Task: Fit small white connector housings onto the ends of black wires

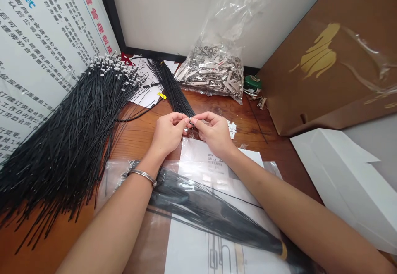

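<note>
My left hand (170, 132) and my right hand (214, 133) meet at the middle of the table, thumbs and forefingers pinched tip to tip. Between the fingertips shows the dark end of a black wire, with a tiny whitish bit beside it; the fingers cover most of it. Just behind my hands lies a bundle of thin black wires (175, 88), tied with a yellowish band near its far end. Small white connectors (232, 129) are heaped beside my right hand. Below my wrists, a clear plastic bag (119, 170) holds another banded bundle of black wires (214, 216).
At left, a large pile of black wires with white connector ends (71, 133) leans by a printed board (46, 38). A clear bag of metal clips (214, 71) stands behind, near a green tape measure (252, 82). Brown box (341, 92) and white box (341, 175) bound the right.
</note>
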A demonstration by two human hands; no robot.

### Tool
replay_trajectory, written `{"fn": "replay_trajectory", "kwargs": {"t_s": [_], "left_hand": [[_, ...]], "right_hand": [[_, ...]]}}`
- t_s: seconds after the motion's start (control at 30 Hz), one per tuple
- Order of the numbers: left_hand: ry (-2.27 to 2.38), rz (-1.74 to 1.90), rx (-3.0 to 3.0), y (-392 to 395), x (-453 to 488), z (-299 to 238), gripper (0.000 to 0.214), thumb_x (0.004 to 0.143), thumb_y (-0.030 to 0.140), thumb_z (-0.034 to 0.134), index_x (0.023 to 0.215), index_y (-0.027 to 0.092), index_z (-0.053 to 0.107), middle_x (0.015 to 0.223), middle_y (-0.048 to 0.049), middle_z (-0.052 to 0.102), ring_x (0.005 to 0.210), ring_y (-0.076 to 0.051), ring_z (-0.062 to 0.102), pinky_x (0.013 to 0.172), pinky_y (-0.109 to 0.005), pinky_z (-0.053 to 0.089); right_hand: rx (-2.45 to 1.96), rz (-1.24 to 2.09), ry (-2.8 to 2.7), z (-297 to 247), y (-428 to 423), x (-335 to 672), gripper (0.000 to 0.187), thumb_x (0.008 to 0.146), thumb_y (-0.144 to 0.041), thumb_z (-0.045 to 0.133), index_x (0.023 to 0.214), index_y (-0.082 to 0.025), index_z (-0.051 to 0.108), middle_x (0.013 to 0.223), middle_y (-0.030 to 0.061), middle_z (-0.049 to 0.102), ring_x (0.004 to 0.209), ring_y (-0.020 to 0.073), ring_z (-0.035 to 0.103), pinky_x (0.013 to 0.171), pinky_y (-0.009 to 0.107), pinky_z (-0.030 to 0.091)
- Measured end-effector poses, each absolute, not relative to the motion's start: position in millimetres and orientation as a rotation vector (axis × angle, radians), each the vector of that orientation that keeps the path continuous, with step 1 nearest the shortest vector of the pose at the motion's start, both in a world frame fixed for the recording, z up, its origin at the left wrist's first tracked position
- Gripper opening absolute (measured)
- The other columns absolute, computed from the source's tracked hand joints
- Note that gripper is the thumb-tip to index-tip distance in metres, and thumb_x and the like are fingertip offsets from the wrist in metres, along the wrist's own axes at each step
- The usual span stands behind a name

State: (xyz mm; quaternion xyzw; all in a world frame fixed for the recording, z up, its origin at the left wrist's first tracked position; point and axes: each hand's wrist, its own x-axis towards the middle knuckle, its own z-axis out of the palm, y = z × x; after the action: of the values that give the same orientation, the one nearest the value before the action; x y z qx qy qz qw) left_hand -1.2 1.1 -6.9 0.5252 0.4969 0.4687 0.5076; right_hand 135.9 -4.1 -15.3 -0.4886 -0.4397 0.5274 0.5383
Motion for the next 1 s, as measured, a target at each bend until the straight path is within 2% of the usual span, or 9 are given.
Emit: {"fn": "replay_trajectory", "kwargs": {"t_s": [0.3,0.57,1.0], "left_hand": [[1.215,1.169,1.308,1.3,-1.6,-7.5,0.013,0.077,0.028,0.065,0.077,0.015,0.066,0.074,-0.0038,0.07,0.054,-0.009,0.056,0.052,-0.021,0.046],[1.214,1.146,1.291,0.9,-0.8,-5.8,0.016,0.078,0.03,0.064,0.075,0.014,0.064,0.071,-0.0039,0.07,0.053,-0.009,0.055,0.052,-0.022,0.044],[1.189,1.131,1.235,0.2,0.3,-1.6,0.013,0.077,0.025,0.064,0.071,0.014,0.063,0.067,-0.0035,0.069,0.051,-0.009,0.055,0.052,-0.021,0.044]], "right_hand": [[-1.088,1.275,-0.937,-18.1,-1.5,135.6,0.027,0.061,-0.033,0.081,0.072,-0.017,0.064,0.046,-0.0079,0.046,0.038,0.0027,0.029,0.037,0.021,0.019],[-1.112,1.195,-1.001,-17.5,-3.9,133.4,0.03,0.062,-0.038,0.081,0.075,-0.016,0.065,0.054,-0.0049,0.055,0.04,0.0028,0.031,0.037,0.021,0.021],[-1.136,1.199,-1.021,-18.7,-3.2,133.0,0.03,0.061,-0.038,0.08,0.073,-0.015,0.065,0.05,-0.0049,0.054,0.039,0.0031,0.033,0.038,0.021,0.023]]}}
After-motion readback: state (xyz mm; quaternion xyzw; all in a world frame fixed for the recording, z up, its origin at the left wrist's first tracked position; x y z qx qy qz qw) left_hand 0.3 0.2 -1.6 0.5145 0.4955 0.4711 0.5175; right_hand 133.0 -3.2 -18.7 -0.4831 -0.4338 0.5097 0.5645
